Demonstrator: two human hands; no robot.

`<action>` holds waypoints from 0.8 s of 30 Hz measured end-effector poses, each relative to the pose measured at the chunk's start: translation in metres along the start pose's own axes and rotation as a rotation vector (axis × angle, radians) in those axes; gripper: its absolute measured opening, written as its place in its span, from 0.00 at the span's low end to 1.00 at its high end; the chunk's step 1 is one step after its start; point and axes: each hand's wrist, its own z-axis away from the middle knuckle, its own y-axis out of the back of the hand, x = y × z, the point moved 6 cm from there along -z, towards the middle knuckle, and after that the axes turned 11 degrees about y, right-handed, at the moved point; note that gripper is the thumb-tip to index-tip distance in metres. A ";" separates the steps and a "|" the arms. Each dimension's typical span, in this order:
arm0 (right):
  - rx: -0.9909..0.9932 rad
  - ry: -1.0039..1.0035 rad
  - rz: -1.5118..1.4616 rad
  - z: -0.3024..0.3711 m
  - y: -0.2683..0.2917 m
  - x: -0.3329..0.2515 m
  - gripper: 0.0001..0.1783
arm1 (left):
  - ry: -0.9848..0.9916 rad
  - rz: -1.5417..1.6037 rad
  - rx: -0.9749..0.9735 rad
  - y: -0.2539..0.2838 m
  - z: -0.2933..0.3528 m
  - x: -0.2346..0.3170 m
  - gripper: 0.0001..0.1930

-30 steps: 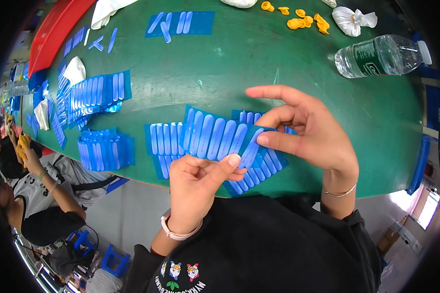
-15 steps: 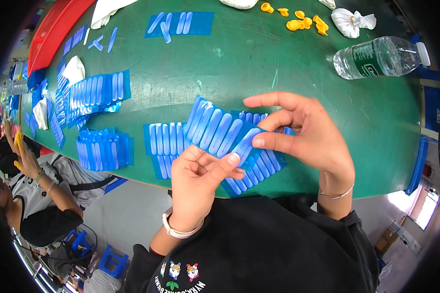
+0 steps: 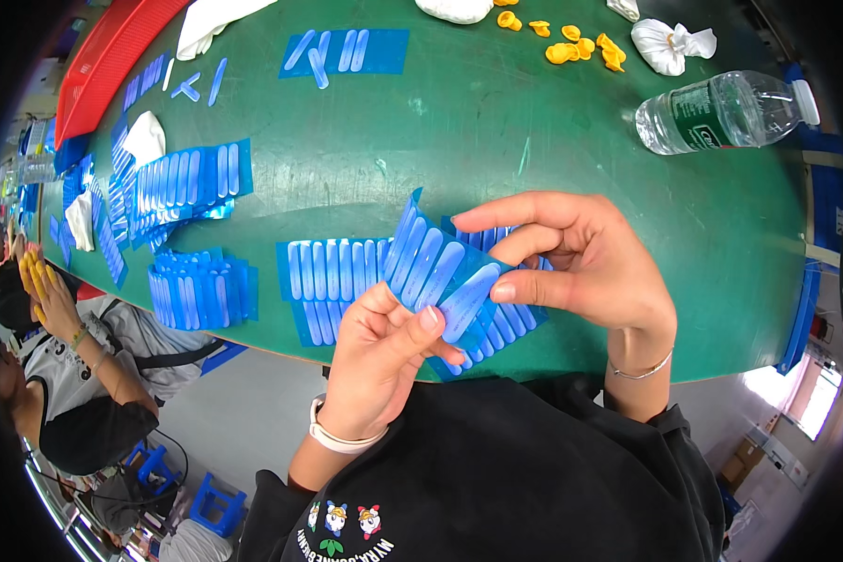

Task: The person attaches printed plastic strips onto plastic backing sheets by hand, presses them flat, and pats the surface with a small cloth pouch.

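A bent blue film sheet (image 3: 420, 259) with a row of long, round-ended light-blue strips is held up between my hands. My left hand (image 3: 377, 351) grips its lower edge, the thumb pressed near the foot of the end strip (image 3: 469, 302). That strip lies at a slant to its neighbours. At the strip's upper end, my right hand (image 3: 581, 258) has its thumb and a bent finger closed, with the index finger stretched out above. Below and behind the held sheet, more strip sheets (image 3: 320, 281) lie on the green table (image 3: 459, 112), partly hidden by my hands.
Stacks of strip sheets (image 3: 197, 290) and curled sheets (image 3: 183, 178) lie to the left. Farther back are a sheet with loose strips (image 3: 384, 51), a red tray (image 3: 112, 56), yellow finger cots (image 3: 571, 47), a white cloth bundle (image 3: 665, 47) and a water bottle (image 3: 712, 112). A co-worker's hand (image 3: 56, 300) is at left.
The held sheet has shifted right and bent more steeply, and fewer of its strips show. My right hand has dropped slightly, still at the end strip. The co-worker's yellow-tipped fingers have spread.
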 end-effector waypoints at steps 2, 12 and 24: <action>0.003 0.034 0.012 0.000 0.000 -0.001 0.20 | 0.021 0.007 -0.021 0.004 -0.001 -0.002 0.06; 0.116 -0.048 -0.016 0.004 -0.005 0.005 0.13 | -0.073 -0.134 0.089 0.006 0.001 -0.003 0.07; 0.155 -0.003 0.000 0.004 -0.003 0.009 0.11 | -0.137 -0.201 0.172 0.004 -0.002 0.001 0.08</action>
